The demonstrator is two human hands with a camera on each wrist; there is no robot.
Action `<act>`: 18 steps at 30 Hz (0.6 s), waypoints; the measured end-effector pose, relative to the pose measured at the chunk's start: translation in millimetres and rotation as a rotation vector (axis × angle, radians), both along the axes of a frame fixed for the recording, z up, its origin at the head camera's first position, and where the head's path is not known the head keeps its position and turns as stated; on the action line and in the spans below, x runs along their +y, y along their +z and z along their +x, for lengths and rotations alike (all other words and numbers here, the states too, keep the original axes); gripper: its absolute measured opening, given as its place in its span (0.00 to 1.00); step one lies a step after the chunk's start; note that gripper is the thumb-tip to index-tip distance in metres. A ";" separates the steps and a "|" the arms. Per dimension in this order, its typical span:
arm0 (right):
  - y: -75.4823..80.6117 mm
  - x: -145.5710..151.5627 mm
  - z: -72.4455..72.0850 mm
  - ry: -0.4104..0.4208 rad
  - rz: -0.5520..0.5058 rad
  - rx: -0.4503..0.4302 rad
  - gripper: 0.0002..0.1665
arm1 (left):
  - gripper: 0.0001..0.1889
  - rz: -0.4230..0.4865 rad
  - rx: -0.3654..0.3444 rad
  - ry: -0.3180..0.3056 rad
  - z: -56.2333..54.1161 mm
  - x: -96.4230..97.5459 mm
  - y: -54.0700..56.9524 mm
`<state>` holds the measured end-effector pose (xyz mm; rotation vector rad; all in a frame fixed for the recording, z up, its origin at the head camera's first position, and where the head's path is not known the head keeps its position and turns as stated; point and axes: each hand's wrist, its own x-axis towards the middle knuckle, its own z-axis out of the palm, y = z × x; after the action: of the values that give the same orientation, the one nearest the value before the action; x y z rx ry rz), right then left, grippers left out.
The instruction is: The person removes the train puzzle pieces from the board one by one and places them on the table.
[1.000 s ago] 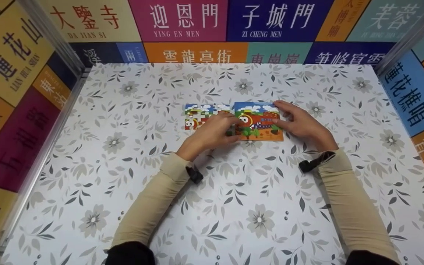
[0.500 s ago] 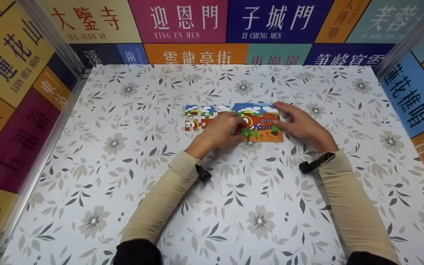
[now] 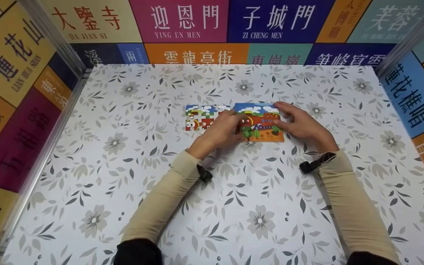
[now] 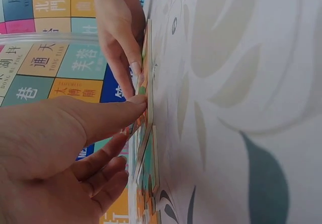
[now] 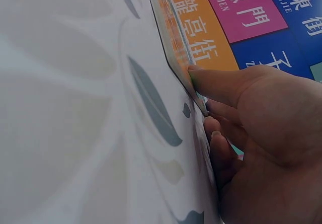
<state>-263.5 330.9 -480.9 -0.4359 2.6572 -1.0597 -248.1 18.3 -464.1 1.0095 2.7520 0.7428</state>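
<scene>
In the head view, a train picture puzzle board (image 3: 261,127) in blue, red and orange lies at the middle of the table. Just left of it is a second, smaller-looking jigsaw (image 3: 197,119) with white patches among its pieces; my left hand (image 3: 221,130) covers its right part. Thumb and fingers of that hand pinch the board's left side, the thumb on the picture. Whether a loose piece is between them cannot be told. At the board's right side my right hand (image 3: 300,123) holds the edge, its thumb on the surface and the index finger at the far corner.
A white floral cloth (image 3: 260,191) covers the table. Coloured panels with large lettering (image 3: 186,22) stand along its back and both sides. A small black camera (image 3: 309,166) is strapped at the right wrist, another at the left.
My left hand has moved slightly right, further over the board's left side, and now covers the train's face. The right hand stays almost still on the board's right edge.
</scene>
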 end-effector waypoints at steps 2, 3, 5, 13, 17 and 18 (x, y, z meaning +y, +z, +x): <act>-0.3 -0.2 -0.3 -0.008 0.000 -0.003 0.43 | 0.32 -0.003 -0.001 0.006 0.3 0.0 0.0; -0.5 -0.2 -0.4 -0.013 -0.002 -0.010 0.43 | 0.32 -0.004 -0.001 0.007 0.5 -0.1 0.0; -0.7 -0.2 0.0 -0.023 -0.006 -0.023 0.43 | 0.32 -0.002 -0.001 0.006 1.0 -0.2 0.4; 0.7 -0.2 0.5 -0.013 -0.005 -0.017 0.43 | 0.30 0.048 -0.024 -0.008 0.4 1.3 -0.7; 1.8 0.3 0.5 0.014 0.005 -0.003 0.42 | 0.31 0.014 -0.010 -0.008 0.4 1.9 -0.7; 1.8 0.6 0.5 0.019 0.006 -0.001 0.42 | 0.31 0.001 -0.004 -0.009 0.6 1.7 -0.3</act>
<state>-262.9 331.6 -479.1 -0.4589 2.6491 -1.0460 -247.5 20.0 -464.4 1.0188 2.7419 0.7446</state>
